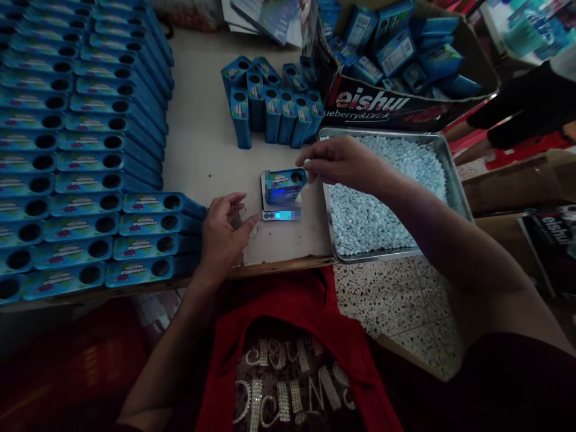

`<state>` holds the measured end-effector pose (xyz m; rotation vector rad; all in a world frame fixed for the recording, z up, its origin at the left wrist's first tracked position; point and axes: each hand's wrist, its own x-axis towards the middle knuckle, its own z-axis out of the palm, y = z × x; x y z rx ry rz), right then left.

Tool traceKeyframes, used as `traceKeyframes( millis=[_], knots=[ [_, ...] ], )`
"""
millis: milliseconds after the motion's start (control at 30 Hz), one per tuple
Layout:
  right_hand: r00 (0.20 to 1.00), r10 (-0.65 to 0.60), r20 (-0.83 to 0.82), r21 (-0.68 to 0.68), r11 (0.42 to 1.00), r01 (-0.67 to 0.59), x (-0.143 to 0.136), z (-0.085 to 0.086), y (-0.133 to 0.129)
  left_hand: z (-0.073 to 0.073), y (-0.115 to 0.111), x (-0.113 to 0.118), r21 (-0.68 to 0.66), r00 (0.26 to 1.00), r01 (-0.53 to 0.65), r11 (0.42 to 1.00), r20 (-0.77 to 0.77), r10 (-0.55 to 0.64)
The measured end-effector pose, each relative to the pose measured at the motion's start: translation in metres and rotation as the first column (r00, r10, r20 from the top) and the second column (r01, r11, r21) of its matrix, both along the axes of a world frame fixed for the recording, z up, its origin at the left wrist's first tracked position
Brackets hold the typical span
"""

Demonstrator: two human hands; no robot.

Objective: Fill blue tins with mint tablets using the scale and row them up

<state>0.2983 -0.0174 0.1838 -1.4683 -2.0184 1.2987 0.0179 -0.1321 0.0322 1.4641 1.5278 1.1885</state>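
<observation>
A small digital scale [270, 215] with a lit display sits on the table, and a blue tin [284, 187] with a round hole in its top stands on it. Just right of the tin's hole is my right hand [335, 159], thumb and fingers pinched together; what they hold is too small to make out. My left hand [227, 231] rests at the table's front edge, left of the scale, its fingers apart and nothing in them. Under my right forearm lies a metal tray [333, 231] full of small pale-blue candies [366, 225].
Rows of blue tins [85, 186] with open holes fill the table's left side. Several more tins [272, 108] stand behind the scale. A printed cardboard box [360, 99] at the back right holds many tins. Another person's arm [477, 147] shows at the right.
</observation>
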Motion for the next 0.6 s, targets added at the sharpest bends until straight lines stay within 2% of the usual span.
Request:
traceKeyframes(
  millis=[100, 167, 367, 500, 600],
  knots=[
    [0.955, 0.107, 0.278, 0.208, 0.964, -0.168, -0.009, 0.001, -0.001, -0.001, -0.003, -0.003, -0.027, 1.0, 0.014, 1.0, -0.01, -0.014],
    [0.93, 0.103, 0.352, 0.26, 0.944, -0.203, -0.01, 0.0, -0.003, -0.002, -0.004, -0.005, -0.042, 0.999, 0.027, 0.999, -0.038, -0.029],
    [0.979, -0.011, 0.204, 0.27, 0.962, -0.046, -0.01, -0.007, -0.001, -0.002, -0.002, -0.005, -0.01, 0.995, 0.044, 0.999, -0.094, -0.044],
    [0.988, -0.033, 0.148, 0.234, 0.972, -0.002, -0.019, -0.015, 0.002, 0.001, -0.003, -0.004, 0.012, 0.99, 0.053, 0.999, -0.13, -0.051],
    [0.995, -0.102, 0.002, 0.215, 0.972, 0.099, -0.013, -0.015, 0.004, 0.004, -0.007, -0.007, 0.02, 0.989, 0.057, 0.998, -0.137, -0.054]
  ],
)
